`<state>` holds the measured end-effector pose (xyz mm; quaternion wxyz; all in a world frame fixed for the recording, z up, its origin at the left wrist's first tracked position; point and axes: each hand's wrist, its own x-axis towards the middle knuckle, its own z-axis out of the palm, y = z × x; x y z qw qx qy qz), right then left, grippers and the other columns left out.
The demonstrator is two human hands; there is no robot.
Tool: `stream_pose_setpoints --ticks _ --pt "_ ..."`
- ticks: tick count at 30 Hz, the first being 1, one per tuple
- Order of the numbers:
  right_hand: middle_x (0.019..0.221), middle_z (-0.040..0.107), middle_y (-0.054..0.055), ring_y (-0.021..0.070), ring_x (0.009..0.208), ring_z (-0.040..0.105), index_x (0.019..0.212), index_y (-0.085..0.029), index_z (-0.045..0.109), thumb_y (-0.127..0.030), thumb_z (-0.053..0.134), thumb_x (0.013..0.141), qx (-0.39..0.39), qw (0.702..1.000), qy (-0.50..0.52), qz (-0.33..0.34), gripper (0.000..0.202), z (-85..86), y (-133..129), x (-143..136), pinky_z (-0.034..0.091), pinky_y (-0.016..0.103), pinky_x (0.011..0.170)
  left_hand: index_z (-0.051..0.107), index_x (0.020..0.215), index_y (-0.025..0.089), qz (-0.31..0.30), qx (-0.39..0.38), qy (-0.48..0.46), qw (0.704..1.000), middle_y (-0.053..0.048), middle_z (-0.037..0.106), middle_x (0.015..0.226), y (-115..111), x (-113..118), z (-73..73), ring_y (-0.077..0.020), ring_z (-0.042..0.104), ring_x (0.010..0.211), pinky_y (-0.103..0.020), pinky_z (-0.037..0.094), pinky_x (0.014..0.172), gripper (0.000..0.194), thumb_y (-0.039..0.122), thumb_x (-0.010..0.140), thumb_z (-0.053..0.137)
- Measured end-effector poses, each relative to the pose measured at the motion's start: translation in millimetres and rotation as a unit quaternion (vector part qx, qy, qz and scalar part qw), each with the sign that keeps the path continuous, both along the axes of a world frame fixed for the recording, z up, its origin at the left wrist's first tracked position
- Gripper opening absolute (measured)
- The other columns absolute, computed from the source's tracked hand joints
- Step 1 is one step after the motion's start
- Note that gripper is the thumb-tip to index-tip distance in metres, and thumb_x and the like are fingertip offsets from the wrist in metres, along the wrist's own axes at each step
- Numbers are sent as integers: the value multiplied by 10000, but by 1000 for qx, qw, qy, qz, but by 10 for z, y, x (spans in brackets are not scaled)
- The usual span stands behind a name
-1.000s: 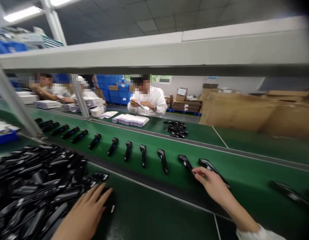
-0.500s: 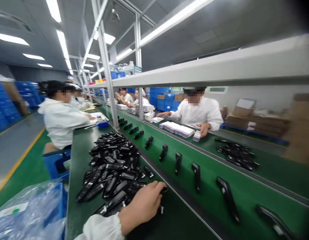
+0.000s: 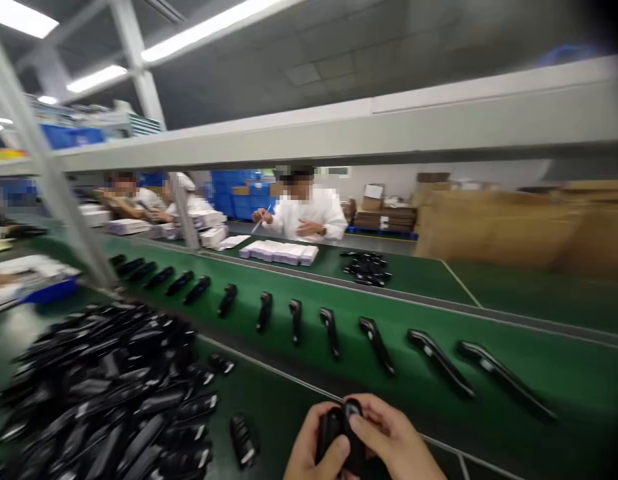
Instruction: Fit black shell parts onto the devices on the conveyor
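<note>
As both hands point(image 3: 361, 437) clasp it, glossy black elongated device point(image 3: 341, 430)

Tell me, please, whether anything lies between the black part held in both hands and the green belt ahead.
Nothing visible does. The left hand and right hand hold the black plastic part just short of the green conveyor belt; only bare green bench edge lies between.
</note>
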<state>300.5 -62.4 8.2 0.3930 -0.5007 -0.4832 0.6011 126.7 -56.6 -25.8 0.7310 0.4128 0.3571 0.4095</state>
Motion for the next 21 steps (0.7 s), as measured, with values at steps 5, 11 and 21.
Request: stream_pose_setpoints --ticks 5,11,21 --pt "788 638 19 172 715 612 977 -179 692 -564 826 635 24 984 68 -161 532 225 139 93 491 263 637 531 1176 288 27 -108 11 994 -16 647 983 162 62 156 -151 666 767 -297 551 755 656 577 666 824" --pt "921 613 18 176 829 595 1136 -231 661 -477 721 783 82 979 23 -186 435 245 71 378 487 294 761 558 1188 312 8 -175 4 985 -49 631 1150 317 217 320 -249 667 1008 -377 577 874 666 462 628 885" --pt "823 682 -8 160 741 607 1059 -233 709 -264 669 819 94 962 -252 54 246 459 -77 755 444 252 687 549 1157 209 -39 -90 80 992 -60 685 1013 262 504 315 -213 701 773 -365 614 753 758 475 546 910"
